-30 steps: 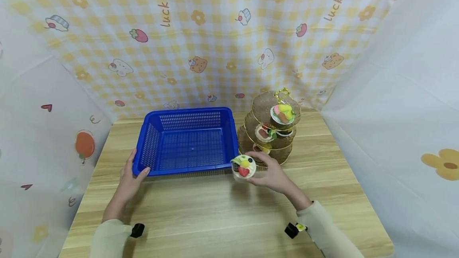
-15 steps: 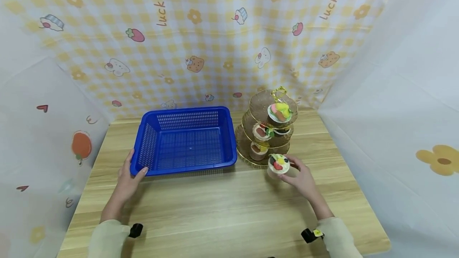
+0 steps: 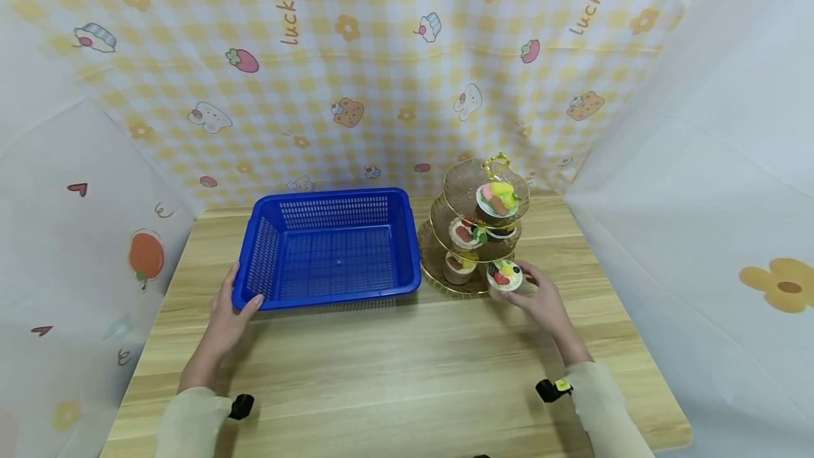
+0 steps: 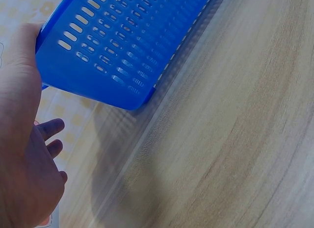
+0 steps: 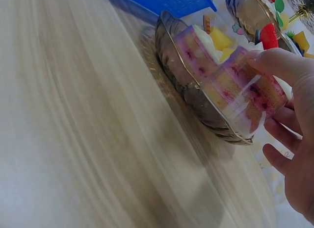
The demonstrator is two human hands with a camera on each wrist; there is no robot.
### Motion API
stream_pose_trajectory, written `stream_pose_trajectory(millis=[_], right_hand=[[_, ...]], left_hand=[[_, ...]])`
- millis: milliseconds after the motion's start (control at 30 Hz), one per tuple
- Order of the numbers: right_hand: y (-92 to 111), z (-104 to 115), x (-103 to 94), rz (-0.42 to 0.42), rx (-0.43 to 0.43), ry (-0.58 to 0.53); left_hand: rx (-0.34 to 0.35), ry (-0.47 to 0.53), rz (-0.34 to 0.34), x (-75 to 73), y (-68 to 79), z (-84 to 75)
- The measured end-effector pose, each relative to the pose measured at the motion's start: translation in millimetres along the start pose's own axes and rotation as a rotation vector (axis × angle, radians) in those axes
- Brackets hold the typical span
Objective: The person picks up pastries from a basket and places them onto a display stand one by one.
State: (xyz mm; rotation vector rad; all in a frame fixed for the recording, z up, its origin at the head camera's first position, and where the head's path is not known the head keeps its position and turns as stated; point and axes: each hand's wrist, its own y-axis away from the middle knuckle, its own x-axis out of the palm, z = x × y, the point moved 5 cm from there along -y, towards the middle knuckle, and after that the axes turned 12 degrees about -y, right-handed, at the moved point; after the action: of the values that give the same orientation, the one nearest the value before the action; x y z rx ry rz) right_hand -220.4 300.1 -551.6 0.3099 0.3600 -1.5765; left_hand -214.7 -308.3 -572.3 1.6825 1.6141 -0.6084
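Note:
Between thumb and fingers my right hand (image 3: pixel 543 306) holds a cup cake (image 3: pixel 505 276) topped with cream, a strawberry and fruit. In the right wrist view, this cake (image 5: pixel 250 88) has pink and tan layered sides and overlaps the lowest tier (image 5: pixel 203 108) of the cake stand. Another cup cake (image 3: pixel 458 269) stands on that tier, to its left. My left hand (image 3: pixel 225 316) grips the front left corner of a blue plastic basket (image 3: pixel 331 299), thumb at the rim. The basket holds nothing.
The three-tiered smoky stand (image 3: pixel 464 179) with gold edges is right of the basket. Its top tier bears a fruit-topped cake (image 3: pixel 498 201), its middle tier a cream-topped one (image 3: pixel 466 234) and a dark one. A checked cloth (image 3: pixel 407 76) hangs behind the wooden table (image 3: pixel 394 373).
My right hand has carried the cup cake from the basket's front right corner rightward, then back to the stand's lowest tier. My left hand has stayed on the basket.

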Motion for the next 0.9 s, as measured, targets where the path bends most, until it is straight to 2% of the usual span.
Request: stream_pose_trajectory(millis=[400, 600, 900], right_hand=[[-21, -3, 5.4, 0.062, -0.014, 0.019], [-25, -4, 9.4, 0.024, 0.004, 0.026], [-28, -7, 14.3, -0.070, -0.030, -0.022]], left_hand=[[-0.004, 0.001, -0.001, 1.3, 0.0, 1.7], [-0.004, 0.003, 0.003, 1.6, -0.5, 0.3], [-0.027, 0.001, 0.021, 2.2, 0.2, 2.2]])
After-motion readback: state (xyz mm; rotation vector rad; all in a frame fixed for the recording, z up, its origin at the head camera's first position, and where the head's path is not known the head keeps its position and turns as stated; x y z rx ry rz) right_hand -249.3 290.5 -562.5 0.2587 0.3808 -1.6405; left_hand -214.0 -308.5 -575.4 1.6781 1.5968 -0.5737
